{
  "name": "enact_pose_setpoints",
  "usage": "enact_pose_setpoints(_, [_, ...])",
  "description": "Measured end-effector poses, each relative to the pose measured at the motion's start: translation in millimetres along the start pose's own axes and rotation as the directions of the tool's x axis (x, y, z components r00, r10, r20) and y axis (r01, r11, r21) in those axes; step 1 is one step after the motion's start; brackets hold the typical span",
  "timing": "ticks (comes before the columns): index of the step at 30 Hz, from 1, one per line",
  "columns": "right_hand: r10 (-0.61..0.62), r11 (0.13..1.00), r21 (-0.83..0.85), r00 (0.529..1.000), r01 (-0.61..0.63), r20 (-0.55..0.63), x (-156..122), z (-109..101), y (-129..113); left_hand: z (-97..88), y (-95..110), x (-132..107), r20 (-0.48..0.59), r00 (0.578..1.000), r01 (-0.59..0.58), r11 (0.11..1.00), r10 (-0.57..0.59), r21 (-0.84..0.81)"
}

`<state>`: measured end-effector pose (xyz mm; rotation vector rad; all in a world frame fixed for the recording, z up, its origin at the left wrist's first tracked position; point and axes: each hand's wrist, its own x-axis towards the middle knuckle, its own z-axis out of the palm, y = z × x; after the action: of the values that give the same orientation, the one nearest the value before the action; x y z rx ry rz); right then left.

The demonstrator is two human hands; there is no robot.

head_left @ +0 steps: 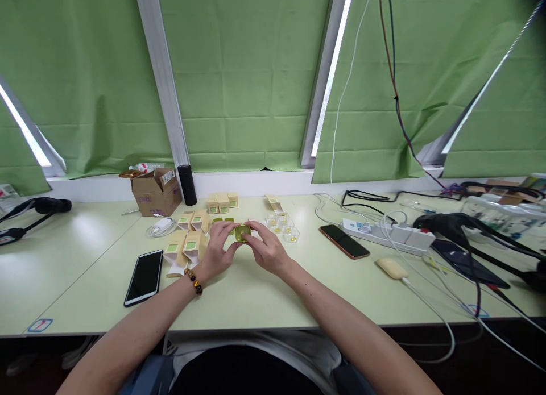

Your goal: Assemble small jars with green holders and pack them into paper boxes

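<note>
Between my fingertips, above the middle of the table, is a small square green container [242, 233]. My left hand [219, 248] grips its left side, and my right hand [268, 247] pinches it from the right. Just behind it, partly hidden by my left hand, lie more green pieces [229, 219]. To the left stand several small cream boxes with green windows [195, 244], some with flaps open. On the right is a cluster of clear plastic cups with yellow centres [284, 224].
At the back are closed cream boxes [218, 203], an open cardboard box [156, 193] and a black cylinder [186, 184]. A phone [144, 277] lies left, another phone [344, 241] right. A power strip [388, 236], cables and a cream power bank [391, 268] spread over the right side.
</note>
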<state>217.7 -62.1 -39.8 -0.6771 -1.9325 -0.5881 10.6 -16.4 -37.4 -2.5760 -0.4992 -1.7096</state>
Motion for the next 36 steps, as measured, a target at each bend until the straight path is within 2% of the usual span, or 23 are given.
enact_pose_setpoints(10, [0.025, 0.995, 0.099, 0.999, -0.020, -0.047, 1.5, 2.2, -1.4, 1.0, -0.9, -0.7, -0.004, 1.000, 0.008, 1.000, -0.008, 0.012])
enact_pose_setpoints(18, [0.013, 0.997, 0.071, 0.999, -0.011, -0.029, 2.2, -0.6, -1.7, -0.1, -1.9, -1.0, 0.017, 1.000, 0.021, 0.999, -0.022, 0.027])
enact_pose_setpoints(29, [0.127, 0.983, 0.140, 0.991, -0.121, -0.040, -1.8, 3.3, -2.8, 0.6, -3.2, -0.8, 0.042, 0.998, 0.040, 0.999, -0.041, 0.014])
enact_pose_setpoints(31, [0.170, 0.972, 0.178, 0.983, -0.156, -0.067, -0.9, 4.6, -3.2, 0.4, -2.9, -0.7, 0.047, 0.998, 0.048, 0.999, -0.048, 0.006])
enact_pose_setpoints(33, [0.265, 0.940, 0.244, 0.961, -0.239, -0.081, 1.0, 5.4, -3.5, -0.1, -2.4, -0.5, 0.052, 0.997, 0.050, 0.999, -0.050, -0.013])
enact_pose_setpoints(35, [0.409, 0.857, 0.361, 0.911, -0.368, -0.043, 3.0, 6.1, -3.0, -0.7, -1.8, -0.3, 0.062, 0.997, 0.053, 0.998, -0.051, -0.034])
enact_pose_setpoints(36, [0.486, 0.785, 0.436, 0.874, -0.440, 0.007, 3.8, 6.4, -2.6, -1.1, -1.5, -0.1, 0.068, 0.996, 0.057, 0.998, -0.054, -0.041])
